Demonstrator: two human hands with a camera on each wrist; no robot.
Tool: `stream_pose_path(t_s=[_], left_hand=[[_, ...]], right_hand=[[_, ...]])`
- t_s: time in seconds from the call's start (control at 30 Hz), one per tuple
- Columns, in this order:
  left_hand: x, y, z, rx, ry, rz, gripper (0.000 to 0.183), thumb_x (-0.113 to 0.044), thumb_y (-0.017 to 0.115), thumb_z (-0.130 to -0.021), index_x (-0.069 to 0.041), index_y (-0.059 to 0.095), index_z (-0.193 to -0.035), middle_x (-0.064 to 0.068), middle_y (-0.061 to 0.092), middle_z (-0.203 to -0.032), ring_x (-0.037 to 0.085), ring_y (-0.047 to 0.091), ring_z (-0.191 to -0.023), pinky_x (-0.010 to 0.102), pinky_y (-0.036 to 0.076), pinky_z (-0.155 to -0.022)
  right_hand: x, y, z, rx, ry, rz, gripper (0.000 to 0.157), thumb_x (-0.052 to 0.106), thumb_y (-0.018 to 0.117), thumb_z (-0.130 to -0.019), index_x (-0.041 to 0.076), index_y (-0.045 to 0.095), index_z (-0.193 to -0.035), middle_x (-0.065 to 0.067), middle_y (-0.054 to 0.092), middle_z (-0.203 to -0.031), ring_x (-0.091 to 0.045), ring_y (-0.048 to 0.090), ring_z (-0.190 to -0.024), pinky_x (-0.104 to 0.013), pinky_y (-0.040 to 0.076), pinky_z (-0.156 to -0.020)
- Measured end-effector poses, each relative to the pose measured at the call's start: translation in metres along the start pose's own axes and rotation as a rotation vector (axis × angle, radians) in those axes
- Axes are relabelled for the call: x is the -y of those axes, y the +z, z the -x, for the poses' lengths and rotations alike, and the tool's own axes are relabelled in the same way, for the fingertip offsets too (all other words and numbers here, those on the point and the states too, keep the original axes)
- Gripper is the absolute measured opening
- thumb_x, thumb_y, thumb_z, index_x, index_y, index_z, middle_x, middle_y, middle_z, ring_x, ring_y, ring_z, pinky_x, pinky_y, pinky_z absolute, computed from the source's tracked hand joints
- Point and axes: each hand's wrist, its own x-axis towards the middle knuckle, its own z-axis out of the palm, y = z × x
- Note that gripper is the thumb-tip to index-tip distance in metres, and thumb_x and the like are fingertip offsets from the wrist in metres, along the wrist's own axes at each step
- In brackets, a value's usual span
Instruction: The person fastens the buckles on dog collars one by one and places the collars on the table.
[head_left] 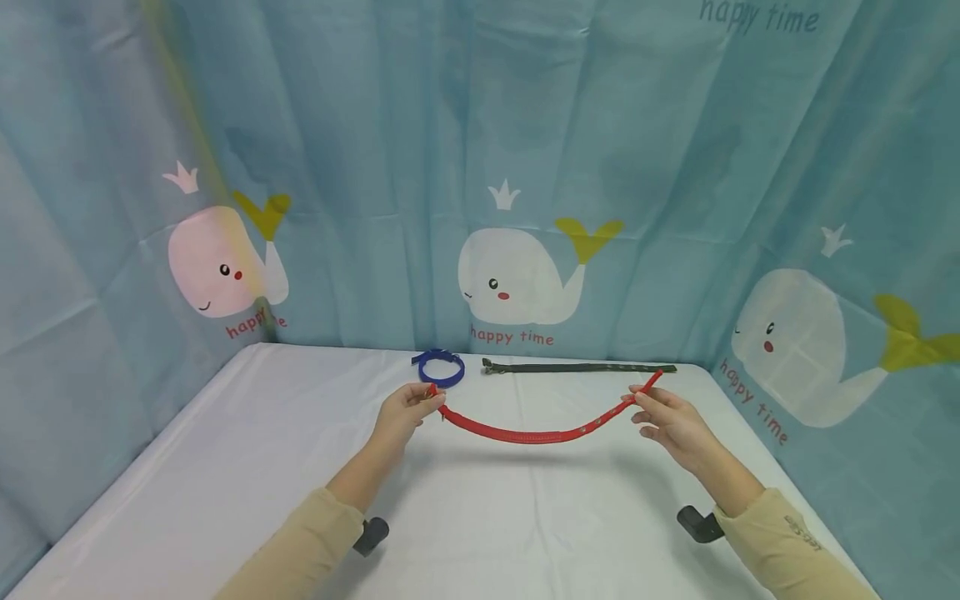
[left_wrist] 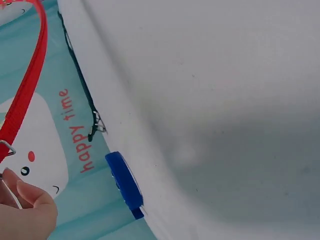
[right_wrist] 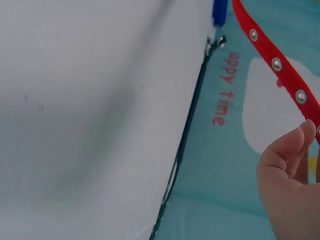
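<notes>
A red collar (head_left: 517,436) with metal eyelets hangs in a shallow sag above the table, stretched between both hands. My left hand (head_left: 401,412) pinches its buckle end; a metal ring or buckle (left_wrist: 7,148) shows there in the left wrist view. Near the other tip, my right hand (head_left: 671,421) pinches the strap between thumb and fingers, beside the eyelets (right_wrist: 276,64) seen in the right wrist view. Behind the left hand lies a blue collar (head_left: 442,369) curled into a loop. A dark green collar (head_left: 577,367) lies straight along the table's back edge.
The white-covered table (head_left: 517,517) runs back to a light blue curtain (head_left: 360,167) printed with whales, which also closes off both sides. Black wrist-camera mounts (head_left: 699,525) stick out below the forearms.
</notes>
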Motion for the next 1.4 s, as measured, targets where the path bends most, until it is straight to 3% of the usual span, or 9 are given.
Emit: stream_pose_path(t_s=[0.13, 0.23, 0.37, 0.5, 0.73, 0.93, 1.1, 1.4], left_hand=[[-0.003, 0.002, 0.005, 0.017, 0.004, 0.021, 0.036, -0.019, 0.074, -0.088, -0.002, 0.063, -0.118, 0.009, 0.067, -0.108, 0.029, 0.055, -0.109, 0.053, 0.037, -0.102], [-0.003, 0.004, 0.009, 0.029, 0.020, 0.004, 0.035, -0.016, 0.074, -0.087, -0.001, 0.063, -0.117, 0.011, 0.065, -0.108, 0.030, 0.055, -0.109, 0.053, 0.038, -0.102], [-0.004, 0.004, 0.015, 0.016, 0.062, -0.053, 0.030, -0.009, 0.073, -0.086, 0.001, 0.065, -0.113, 0.012, 0.064, -0.107, 0.030, 0.056, -0.106, 0.050, 0.042, -0.098], [-0.005, 0.003, 0.019, 0.010, 0.093, -0.071, 0.028, -0.006, 0.073, -0.085, 0.002, 0.066, -0.111, 0.013, 0.066, -0.108, 0.030, 0.057, -0.106, 0.050, 0.042, -0.097], [-0.008, 0.000, 0.022, 0.027, 0.088, -0.054, 0.033, -0.012, 0.074, -0.085, -0.002, 0.069, -0.116, 0.010, 0.067, -0.105, 0.029, 0.056, -0.106, 0.050, 0.043, -0.097], [-0.006, -0.002, 0.024, 0.107, 0.093, -0.092, 0.034, -0.013, 0.073, -0.087, -0.008, 0.070, -0.120, 0.006, 0.067, -0.109, 0.029, 0.050, -0.115, 0.055, 0.038, -0.098], [-0.002, -0.003, 0.024, 0.192, 0.148, -0.146, 0.032, -0.015, 0.068, -0.091, -0.007, 0.068, -0.122, 0.008, 0.066, -0.119, 0.030, 0.049, -0.122, 0.059, 0.034, -0.100], [-0.002, -0.008, 0.025, 0.135, 0.156, -0.133, 0.032, -0.020, 0.065, -0.094, -0.007, 0.067, -0.123, 0.011, 0.064, -0.122, 0.030, 0.052, -0.119, 0.059, 0.034, -0.103]], right_hand=[[-0.006, 0.010, -0.001, -0.005, -0.019, -0.048, 0.020, 0.023, 0.059, -0.098, 0.017, 0.062, -0.118, 0.010, 0.071, -0.098, -0.013, 0.060, -0.086, -0.027, 0.049, -0.077], [-0.010, 0.018, -0.003, -0.024, -0.032, -0.064, 0.035, 0.019, 0.057, -0.099, 0.004, 0.050, -0.131, 0.010, 0.070, -0.095, -0.011, 0.059, -0.084, -0.024, 0.050, -0.079], [-0.011, 0.030, -0.003, -0.059, -0.042, -0.047, 0.041, 0.018, 0.057, -0.100, -0.004, 0.038, -0.130, 0.009, 0.069, -0.093, -0.010, 0.058, -0.083, -0.023, 0.050, -0.079], [-0.011, 0.040, -0.002, -0.075, -0.055, -0.015, 0.038, 0.017, 0.058, -0.099, -0.004, 0.040, -0.125, 0.007, 0.069, -0.093, -0.011, 0.058, -0.082, -0.024, 0.051, -0.079], [-0.012, 0.055, 0.002, -0.068, -0.085, 0.024, 0.034, 0.014, 0.058, -0.098, -0.006, 0.046, -0.124, 0.003, 0.068, -0.091, -0.013, 0.058, -0.082, -0.026, 0.051, -0.078], [-0.011, 0.065, 0.002, -0.087, -0.108, 0.091, 0.042, 0.017, 0.061, -0.097, -0.008, 0.049, -0.129, 0.002, 0.067, -0.094, -0.014, 0.059, -0.084, -0.025, 0.052, -0.078], [-0.009, 0.073, 0.001, -0.092, -0.114, 0.114, 0.041, 0.016, 0.059, -0.098, -0.008, 0.049, -0.131, -0.001, 0.067, -0.097, -0.015, 0.058, -0.085, -0.024, 0.051, -0.078], [-0.006, 0.091, 0.004, -0.075, -0.153, 0.179, 0.044, 0.014, 0.064, -0.095, -0.006, 0.053, -0.132, -0.009, 0.068, -0.112, -0.018, 0.059, -0.101, -0.030, 0.048, -0.085]])
